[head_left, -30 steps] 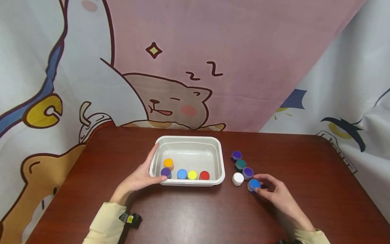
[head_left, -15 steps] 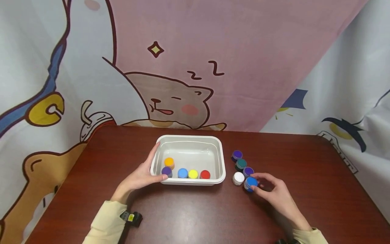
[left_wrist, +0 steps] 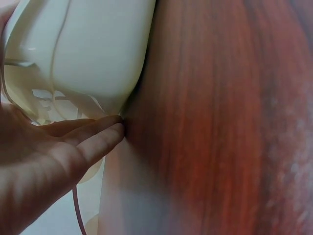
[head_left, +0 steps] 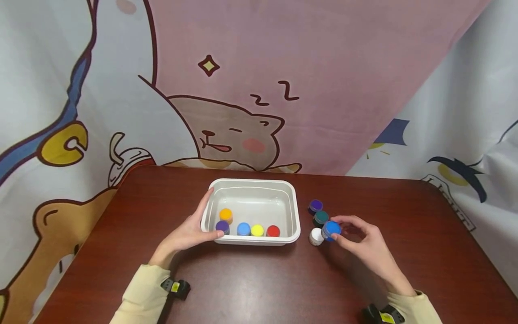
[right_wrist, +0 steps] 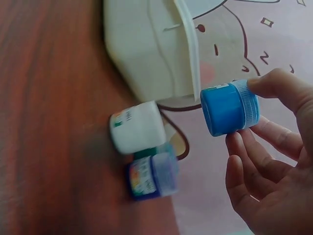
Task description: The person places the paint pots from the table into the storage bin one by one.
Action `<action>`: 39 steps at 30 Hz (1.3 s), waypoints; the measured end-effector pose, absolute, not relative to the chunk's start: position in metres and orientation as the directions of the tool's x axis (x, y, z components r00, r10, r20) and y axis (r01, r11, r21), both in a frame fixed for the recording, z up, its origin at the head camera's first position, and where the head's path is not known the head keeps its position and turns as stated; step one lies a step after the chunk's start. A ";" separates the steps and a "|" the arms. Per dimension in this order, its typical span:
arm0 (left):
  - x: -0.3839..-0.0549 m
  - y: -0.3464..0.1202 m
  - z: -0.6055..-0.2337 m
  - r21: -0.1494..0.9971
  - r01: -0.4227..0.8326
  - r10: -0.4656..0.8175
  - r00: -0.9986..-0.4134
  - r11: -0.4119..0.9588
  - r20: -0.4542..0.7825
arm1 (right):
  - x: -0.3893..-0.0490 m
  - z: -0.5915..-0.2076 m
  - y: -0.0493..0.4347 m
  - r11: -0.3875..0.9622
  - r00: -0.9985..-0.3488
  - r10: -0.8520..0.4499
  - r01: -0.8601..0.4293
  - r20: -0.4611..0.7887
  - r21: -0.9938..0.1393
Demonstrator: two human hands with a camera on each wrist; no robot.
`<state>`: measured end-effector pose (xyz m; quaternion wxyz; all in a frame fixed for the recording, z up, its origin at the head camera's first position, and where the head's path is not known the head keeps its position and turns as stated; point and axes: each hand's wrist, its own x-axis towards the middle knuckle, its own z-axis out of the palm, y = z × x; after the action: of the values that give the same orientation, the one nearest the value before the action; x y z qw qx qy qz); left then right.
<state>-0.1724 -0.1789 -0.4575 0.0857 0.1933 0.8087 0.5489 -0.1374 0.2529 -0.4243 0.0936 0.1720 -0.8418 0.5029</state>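
Blue cylindrical plastic jar (right_wrist: pixel 224 111) with clear ribbed lid (right_wrist: pixel 248 104): raised off the worktop (head_left: pixel 251 288), right of the pale rectangular plastic tray (head_left: pixel 259 240), lid pinched between the right hand's (head_left: pixel 366 245) thumb and fingers. Judged light, rigid, slippery along its smooth body; the ribbing should hold better. Left hand (head_left: pixel 187 235) spread, fingers nearly straight, against the tray's left end. Right wrist view: label mostly turned away, unreadable.

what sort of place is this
Probably an indoor tabletop corner, perhaps set up for recording. A reddish-brown table stands before a cartoon-printed cloth, and on it sits a white tub with small coloured jars inside.
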 end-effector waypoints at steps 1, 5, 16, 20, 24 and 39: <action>-0.172 -0.179 -0.458 0.921 0.221 0.407 -0.910 0.321 0.076 | -0.139 -0.421 0.251 0.437 -0.921 -0.200 -0.389 0.334 -0.811; -0.172 -0.179 -0.458 0.921 0.221 0.408 -0.910 0.321 0.077 | -0.146 -0.409 0.244 0.447 -0.915 -0.227 -0.402 0.333 -0.799; -0.172 -0.179 -0.456 0.918 0.226 0.408 -0.910 0.325 0.080 | -0.164 -0.381 0.222 0.459 -0.908 -0.285 -0.409 0.306 -0.789; -0.172 -0.179 -0.456 0.917 0.216 0.399 -0.914 0.335 0.070 | -0.173 -0.378 0.209 0.444 -0.911 -0.304 -0.395 0.279 -0.804; -0.172 -0.178 -0.456 0.915 0.203 0.387 -0.920 0.349 0.056 | -0.182 -0.375 0.195 0.419 -0.922 -0.319 -0.344 0.218 -0.841; -0.173 -0.177 -0.458 0.917 0.183 0.378 -0.925 0.353 0.040 | -0.209 -0.366 0.158 0.373 -0.887 -0.414 -0.368 0.202 -0.852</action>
<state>-0.1730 -0.1771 -0.4578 0.0895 0.1715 0.8176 0.5423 -0.2086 0.1576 -0.3659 -0.0231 0.2360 -0.8282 0.5078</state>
